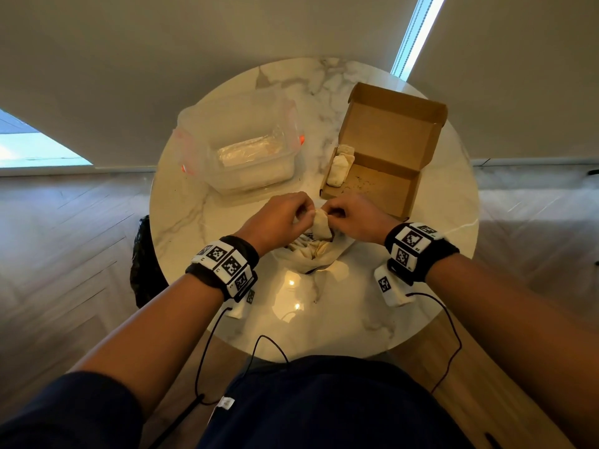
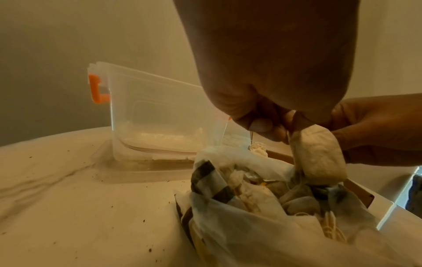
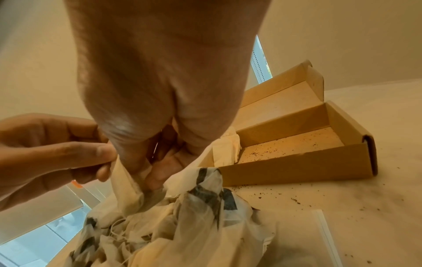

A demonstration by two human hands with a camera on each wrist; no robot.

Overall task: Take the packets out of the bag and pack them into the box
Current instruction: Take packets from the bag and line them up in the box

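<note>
Both hands [image 1: 319,213] pinch packet [image 1: 321,225] (above bag [image 1: 311,254]) beside box [image 1: 382,186].

We get dim, warm amber light throughout. Nearer us than the fingers, two small lamp glints glare off the glossy table [image 1: 324,319]. Far beyond the fingertips, a bright window strip [image 1: 418,30] blows out to white-blue. Wide-angle bending curves the floor and walls at the head view's edges. In both wrist views the left hand [image 2: 269,59] and right hand [image 3: 164,72] loom large, soft and shadowed; the clear tub [image 2: 157,115] beyond the fingers looks hazy, and the corners smear
</note>
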